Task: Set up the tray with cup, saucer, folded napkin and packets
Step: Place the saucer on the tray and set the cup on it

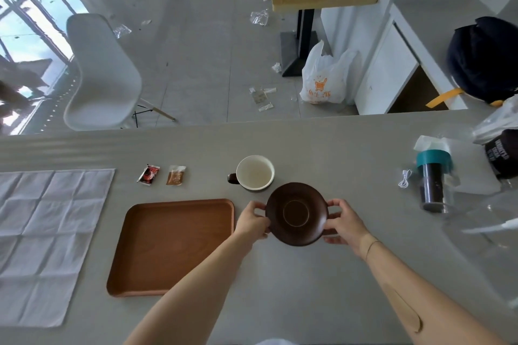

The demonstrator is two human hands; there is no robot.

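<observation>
A dark brown saucer [296,213] is held at its two sides, my left hand [252,222] on its left rim and my right hand [343,223] on its right rim. Its shadow falls on the table beneath it. Just behind it stands a cup [254,172], white inside, with a dark handle pointing left. To the left of the saucer lies an empty brown wooden tray [168,246]. A white napkin [42,244] lies unfolded flat at the far left. Behind the tray lie a red-and-black packet [148,174] and a brown packet [176,175].
A dark tumbler with a teal band [434,176] stands at the right, beside a white cable [405,179] and clear plastic bags [487,221]. Beyond the grey table's far edge [196,127] are a white chair [103,75] and a littered floor.
</observation>
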